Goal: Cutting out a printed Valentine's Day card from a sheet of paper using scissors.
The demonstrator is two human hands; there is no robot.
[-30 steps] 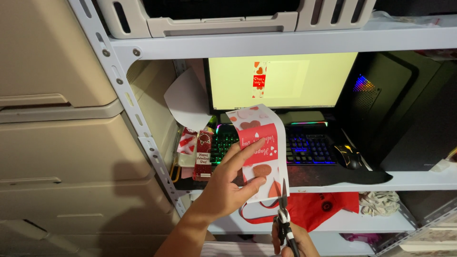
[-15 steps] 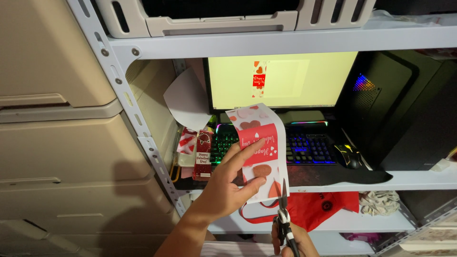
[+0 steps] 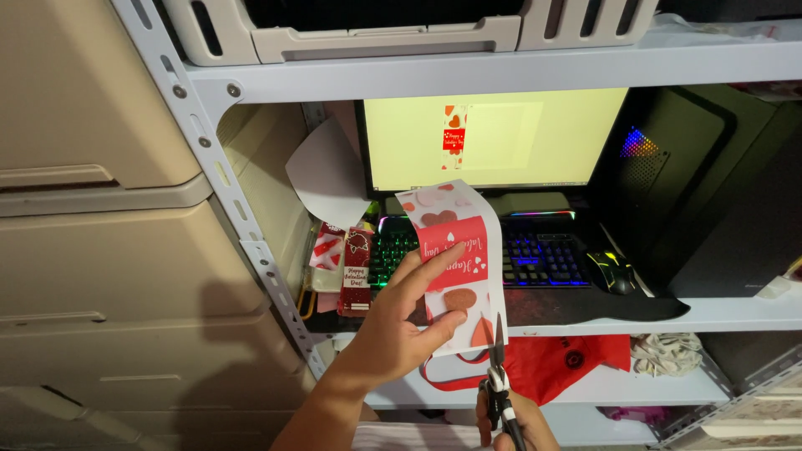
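Two hands are seen at the lower middle of the head view, in front of a grey metal shelf [image 3: 468, 71]. A printed paper strip [image 3: 455, 263], white with red and brown hearts and a red band across its middle, is held upright by the left hand [image 3: 401, 330]; the strip is pinched between the thumb at its front lower part and the fingers, which are stretched along its left edge. The strip is raised just in front of the keyboard [image 3: 468, 250], a backlit one with green and blue keys, so that part of the keyboard is covered by it. A pair of scissors [image 3: 499, 367] is gripped by the right hand [image 3: 510, 422], which is closed around the handles at the bottom edge of the view. The blades are pointed straight up and their tip is set at the strip's lower right edge; whether the blades are parted cannot be told.

Behind the keyboard a lit monitor [image 3: 493, 138] is shown with a pale yellow screen and a small red heart-patterned picture near its top. To the left of the keyboard, red and white printed cards [image 3: 347, 267] are leaned against the shelf's side, and a curled white sheet [image 3: 326, 175] is hung above them. To the right of the keyboard a dark mouse [image 3: 612, 271] is placed on the mat. Below the keyboard, on the lower shelf board, a red bag [image 3: 568, 363] is laid.
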